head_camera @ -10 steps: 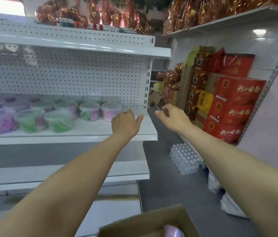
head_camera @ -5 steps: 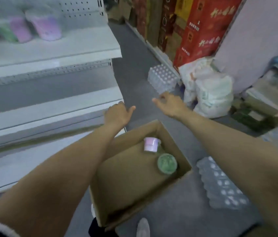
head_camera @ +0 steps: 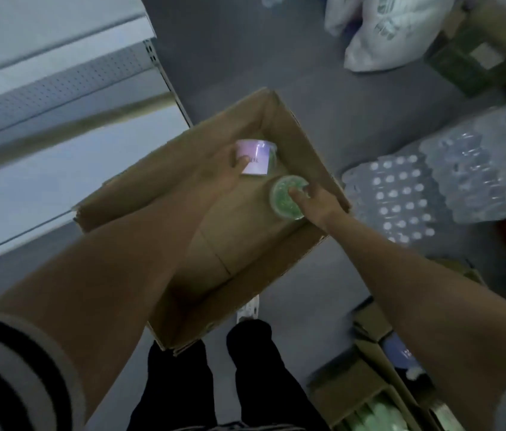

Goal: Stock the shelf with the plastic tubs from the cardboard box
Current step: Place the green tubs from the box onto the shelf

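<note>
An open cardboard box sits on the grey floor below me, holding two plastic tubs in its far corner. The pink tub lies on its side, and my left hand closes on it with the thumb over its label. The green tub stands upright beside it. My right hand grips its lid and rim from the right. Both tubs still rest on the box floor. The white shelf unit runs along the left; only its low levels show.
Shrink-wrapped packs of water bottles lie right of the box. White plastic bags sit at the far right. Another open carton stands at the lower right. My legs are just behind the box.
My view dropped from the shelf of tubs to the box on the floor. Both hands went from hanging open in the air down into the box and onto the two tubs.
</note>
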The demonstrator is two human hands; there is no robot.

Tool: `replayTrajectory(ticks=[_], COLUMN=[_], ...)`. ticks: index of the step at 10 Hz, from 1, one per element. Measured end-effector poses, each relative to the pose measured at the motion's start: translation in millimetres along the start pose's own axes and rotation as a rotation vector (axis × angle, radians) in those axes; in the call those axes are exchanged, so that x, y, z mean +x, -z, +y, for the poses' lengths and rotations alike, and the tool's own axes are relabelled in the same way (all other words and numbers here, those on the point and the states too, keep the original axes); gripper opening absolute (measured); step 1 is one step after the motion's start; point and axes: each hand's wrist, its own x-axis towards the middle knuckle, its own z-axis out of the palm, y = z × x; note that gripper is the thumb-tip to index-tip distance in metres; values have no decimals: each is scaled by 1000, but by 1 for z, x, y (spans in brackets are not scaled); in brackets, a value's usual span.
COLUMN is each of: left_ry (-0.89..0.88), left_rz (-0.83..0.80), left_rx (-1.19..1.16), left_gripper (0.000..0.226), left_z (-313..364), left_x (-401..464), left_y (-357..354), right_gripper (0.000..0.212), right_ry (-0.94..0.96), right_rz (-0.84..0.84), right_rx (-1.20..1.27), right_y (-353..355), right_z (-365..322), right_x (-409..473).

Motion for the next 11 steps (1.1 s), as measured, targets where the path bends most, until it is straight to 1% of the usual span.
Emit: replayTrajectory(ticks=[1,2,3,4,5,6,7,8,9,10,11], left_ry=[-21,-37,-49,-20,63,309,501,681,784,814,825], left_rz=[-78,-66,-137,-162,-148,-154,-148,-145,-201,-183,-177], left_rx=[-81,-114,-131,-195,-323,-493,-601,-752,-851,-897,-890], left_gripper=[62,73,65,49,53,61,66,36,16,17,44], left_z=[6,-1,3,0,-19,-47,-97,-111,-116,-125,-133], left_x=[25,65,80,83,80,76,79,54,25,2,-20], left_y=[-8,-32,-35,-34,-37,-42,-64,-66,-67,-65,-58], right_gripper=[80,89,94,96,93,80,70,68,65,54,56], right_ry=[-70,-125,-170,-184,-213,-264,-309,-379,-483,-577,-586], right_rz=[11,17,17,35,86,76,44,61,22,-14,22], right_rx=[51,68,109,160,134,148,122,127,405,718,724], right_y=[-13,-23,-29,-36,-43,-51,-63,-74,-81,-88,-98], right_z=[10,17,23,24,23,23,22,25,27,15,8], right_x=[27,46,58,63,68,72,74,73,69,63,60])
